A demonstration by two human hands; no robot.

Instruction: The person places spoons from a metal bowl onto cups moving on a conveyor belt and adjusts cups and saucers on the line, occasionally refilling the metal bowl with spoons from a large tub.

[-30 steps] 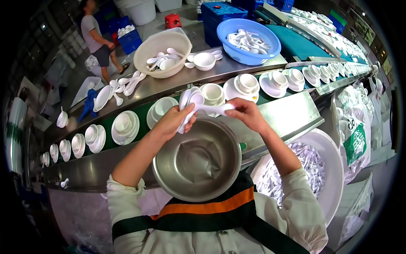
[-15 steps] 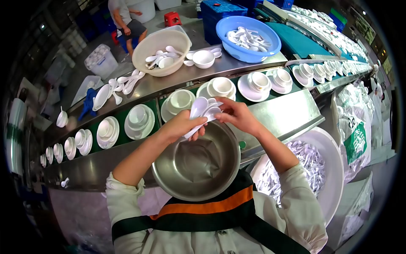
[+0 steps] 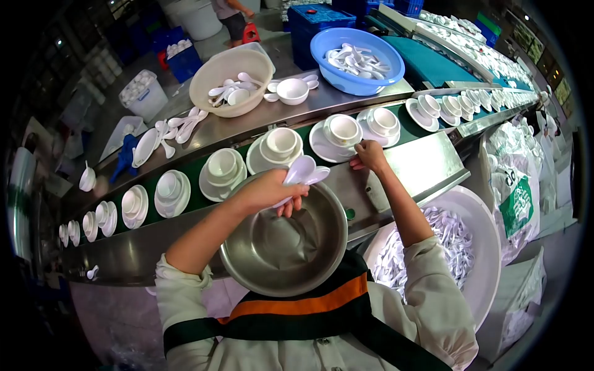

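My left hand is closed around several white spoons, their bowls pointing up and to the right. Beneath it a steel basin stands against my front. Farther right, my right hand has its fingers drawn together at the edge of a white plate that carries a cup. What those fingers hold, if anything, is hidden. Another plate with a stacked cup lies just beyond this hand. More such sets line the green conveyor belt.
A beige basin and a blue basin, both with spoons, stand on the steel ledge behind the belt. At my right is a large white tub of spoons, beside a white sack. A person is in the background.
My right hand has left the spoons in my left hand and reached right to a plate on the belt. The dish sets have shifted left. The background person has moved right.
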